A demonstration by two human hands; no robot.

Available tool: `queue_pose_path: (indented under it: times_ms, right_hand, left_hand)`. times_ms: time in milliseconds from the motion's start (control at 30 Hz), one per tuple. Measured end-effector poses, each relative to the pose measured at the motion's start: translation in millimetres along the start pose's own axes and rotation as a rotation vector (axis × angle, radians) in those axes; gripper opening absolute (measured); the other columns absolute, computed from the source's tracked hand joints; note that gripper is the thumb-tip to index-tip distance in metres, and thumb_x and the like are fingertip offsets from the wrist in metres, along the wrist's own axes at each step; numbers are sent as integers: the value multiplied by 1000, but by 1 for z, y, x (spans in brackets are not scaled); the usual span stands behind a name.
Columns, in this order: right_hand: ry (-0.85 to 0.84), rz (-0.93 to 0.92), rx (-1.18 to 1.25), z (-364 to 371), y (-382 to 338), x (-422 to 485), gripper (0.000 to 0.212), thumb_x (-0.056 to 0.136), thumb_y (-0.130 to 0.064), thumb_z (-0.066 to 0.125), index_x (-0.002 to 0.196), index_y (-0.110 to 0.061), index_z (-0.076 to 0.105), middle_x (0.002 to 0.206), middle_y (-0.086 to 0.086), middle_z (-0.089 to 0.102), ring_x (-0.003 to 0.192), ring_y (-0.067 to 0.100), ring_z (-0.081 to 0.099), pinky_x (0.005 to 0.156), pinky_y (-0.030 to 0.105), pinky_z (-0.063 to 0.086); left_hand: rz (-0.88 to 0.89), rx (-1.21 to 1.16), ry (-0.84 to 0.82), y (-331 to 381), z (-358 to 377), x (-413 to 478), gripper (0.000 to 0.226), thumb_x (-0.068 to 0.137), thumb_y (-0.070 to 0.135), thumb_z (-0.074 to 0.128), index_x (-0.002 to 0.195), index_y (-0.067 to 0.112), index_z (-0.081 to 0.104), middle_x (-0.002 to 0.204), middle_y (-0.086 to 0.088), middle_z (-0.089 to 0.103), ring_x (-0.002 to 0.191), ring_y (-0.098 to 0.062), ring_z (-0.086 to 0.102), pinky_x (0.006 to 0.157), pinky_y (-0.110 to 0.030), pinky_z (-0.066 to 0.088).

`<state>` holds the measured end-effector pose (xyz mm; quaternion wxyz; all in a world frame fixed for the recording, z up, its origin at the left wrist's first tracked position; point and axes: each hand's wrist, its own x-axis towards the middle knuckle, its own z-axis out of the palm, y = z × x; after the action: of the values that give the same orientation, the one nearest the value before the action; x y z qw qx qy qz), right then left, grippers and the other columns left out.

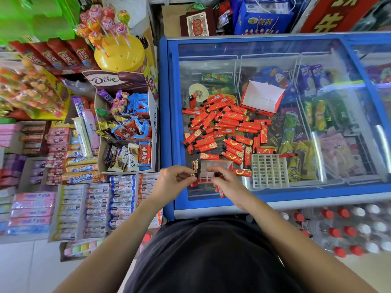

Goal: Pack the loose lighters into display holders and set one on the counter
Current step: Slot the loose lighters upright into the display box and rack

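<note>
My left hand (173,180) pinched the left end of the display holder (218,166), where a few lighters stood in their slots. My right hand (227,182) curled round a red lighter (221,192), its long axis running near to far. The holder sat on the counter (275,198) between both hands. The loose lighters (224,125) lay heaped just beyond it, nearer my right hand, so I judged that hand should fetch.
</note>
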<state>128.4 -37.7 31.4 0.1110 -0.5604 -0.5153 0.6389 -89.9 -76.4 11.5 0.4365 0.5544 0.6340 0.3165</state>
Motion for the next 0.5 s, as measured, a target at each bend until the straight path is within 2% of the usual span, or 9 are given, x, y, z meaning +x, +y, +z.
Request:
queue_pose_path:
  times_ms: [67, 133, 167, 200, 300, 400, 500]
  right_hand:
    - [8, 1, -44, -2, 3, 1, 37, 102, -15, 53, 139, -21, 54, 113, 3, 55, 82, 15, 61, 74, 32, 51]
    - [35, -22, -73, -3, 7, 2, 45, 101, -20, 59, 145, -23, 50, 132, 1, 54, 101, 16, 66, 88, 34, 55]
    - [72, -50, -104, -4, 8, 3, 49, 98, -22, 64, 145, -24, 51, 134, -1, 56, 110, 15, 64, 94, 34, 53]
    - [114, -81, -140, -5, 8, 3, 51, 95, -22, 70, 143, -24, 53, 129, -2, 59, 112, 13, 62, 97, 32, 52]
    - [215, -144, -177, -10, 5, 3, 43, 84, -19, 81, 124, -26, 66, 107, -6, 67, 99, 5, 63, 88, 24, 52]
    - [258, -200, -201, -13, 4, 1, 32, 80, -22, 84, 108, -27, 71, 107, -14, 70, 101, 5, 65, 91, 30, 53]
    - [273, -249, -229, -15, 1, 1, 27, 83, -18, 81, 108, -27, 73, 110, -20, 70, 107, 3, 64, 98, 35, 53]
  left_hand:
    - [17, 15, 9, -2, -1, -3, 17, 87, 13, 80, 104, 13, 78, 90, 6, 76, 83, -7, 73, 79, -23, 61]
    - [37, 21, 27, -2, 1, -5, 18, 88, 12, 79, 105, 15, 77, 91, 7, 75, 85, -6, 72, 79, -19, 59]
    - [40, 20, 36, -1, 3, -5, 18, 88, 12, 79, 106, 15, 77, 91, 8, 74, 85, -6, 72, 79, -18, 58]
    - [41, 19, 45, -1, 5, -4, 18, 88, 12, 79, 106, 15, 77, 92, 8, 74, 86, -6, 72, 79, -17, 58]
    - [67, 35, 63, -2, 10, -2, 21, 87, 14, 80, 108, 14, 78, 95, 11, 72, 89, -4, 70, 81, -18, 58]
    - [88, 92, 49, -10, 13, 0, 21, 86, 15, 81, 107, 14, 78, 96, 9, 71, 87, -4, 70, 82, -24, 60]
    - [105, 168, 30, -16, 18, 1, 20, 85, 16, 82, 105, 13, 79, 98, 5, 70, 82, -8, 70, 79, -32, 62]
